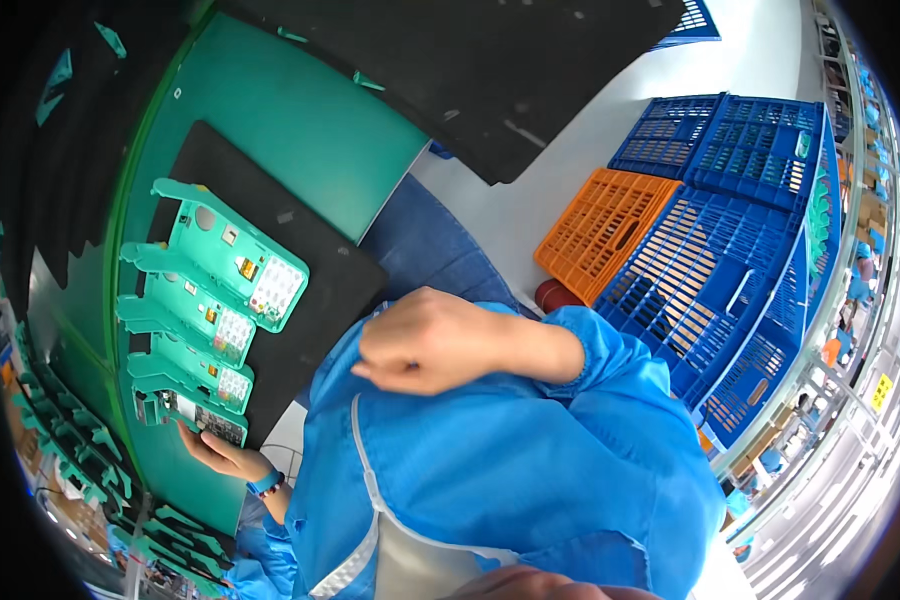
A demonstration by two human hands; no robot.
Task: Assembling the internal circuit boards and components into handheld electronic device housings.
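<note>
My left hand (pixel 220 455) is at the near end of a row of green plastic housings, its fingers and thumb at the edge of a dark circuit board (pixel 220 424). It seems to grip that board, though the fingertips are partly hidden. Several green plastic housings (pixel 188 303) lie side by side on a black mat (pixel 315 270), each with a pale keypad-like panel at one end. In front of my chest, my right hand (pixel 425 340) is closed with its fingers curled. Whatever may be inside it is hidden.
Beneath the mat is a green worktable (pixel 290 110). Blue plastic crates (pixel 705 270) and an orange crate (pixel 607 228) stand on the right. A black surface (pixel 490 70) with small green pieces lies at the far side. More green parts (pixel 180 540) are at the lower left.
</note>
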